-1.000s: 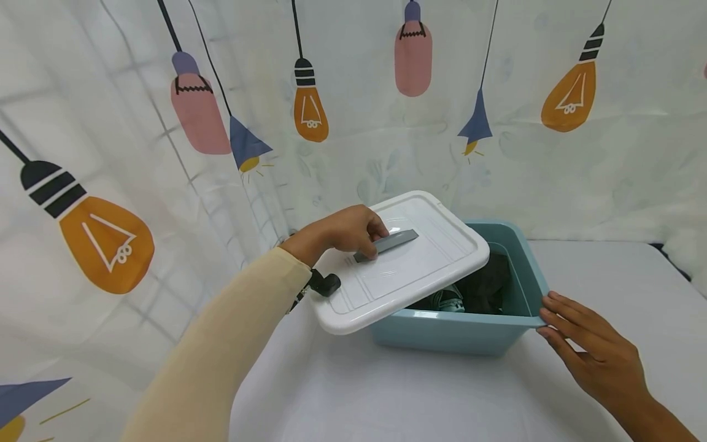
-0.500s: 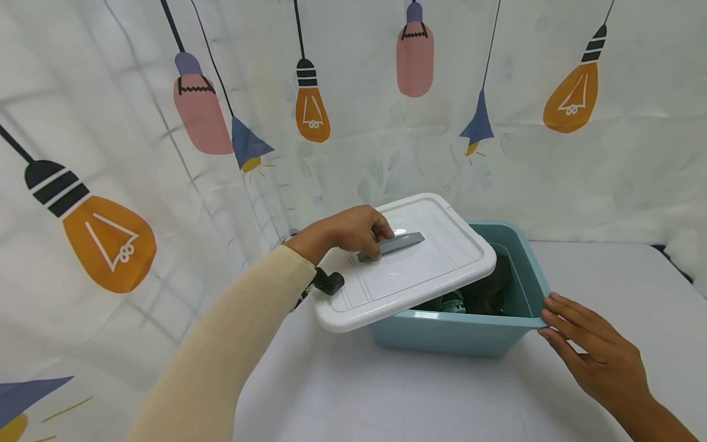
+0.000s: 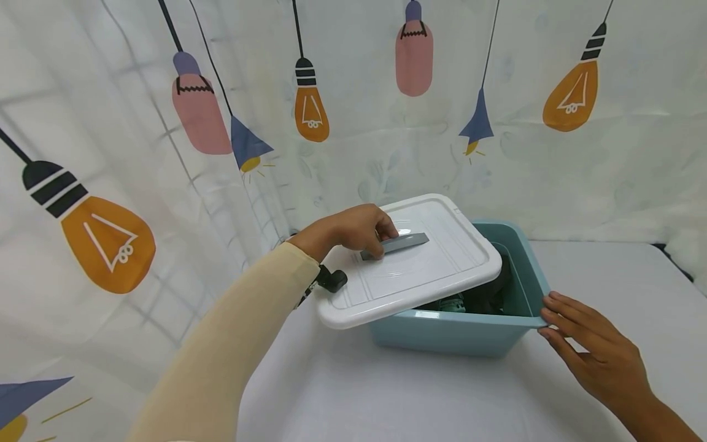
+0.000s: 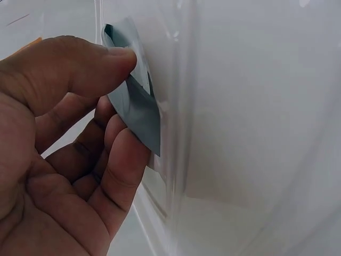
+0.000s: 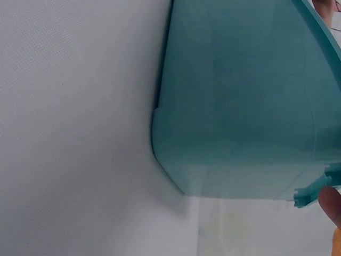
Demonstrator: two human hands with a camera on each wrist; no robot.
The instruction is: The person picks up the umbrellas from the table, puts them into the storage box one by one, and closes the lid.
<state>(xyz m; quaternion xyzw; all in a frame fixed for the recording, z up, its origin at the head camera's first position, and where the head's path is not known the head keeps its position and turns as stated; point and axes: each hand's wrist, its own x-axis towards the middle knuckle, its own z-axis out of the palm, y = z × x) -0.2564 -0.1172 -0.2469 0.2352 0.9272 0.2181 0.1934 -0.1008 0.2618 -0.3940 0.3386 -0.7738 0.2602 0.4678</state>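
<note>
My left hand [image 3: 361, 232] pinches the grey strap-like handle [image 3: 405, 241] on a white plastic lid [image 3: 442, 261]. Up close in the left wrist view, thumb and fingers squeeze this grey strip [image 4: 139, 114] from both sides. The lid sits tilted and askew over the left part of a blue-green plastic bin [image 3: 442, 336], whose right end is uncovered. Inside lie a dark item [image 3: 486, 294] and a greenish one [image 3: 453, 304], both partly hidden by the lid. My right hand [image 3: 599, 350] grips the bin's front right corner, fingers over the rim and thumb beneath.
The bin stands on a white-covered table [image 3: 602, 270]. Behind and to the left hangs a pale curtain [image 3: 353, 166] printed with lamps and bulbs. A black wrist device [image 3: 333, 281] on the left arm is close to the lid's left edge.
The lid has shifted slightly to the right with my left hand, covering a bit more of the bin's opening. My right hand has stayed on the bin's corner.
</note>
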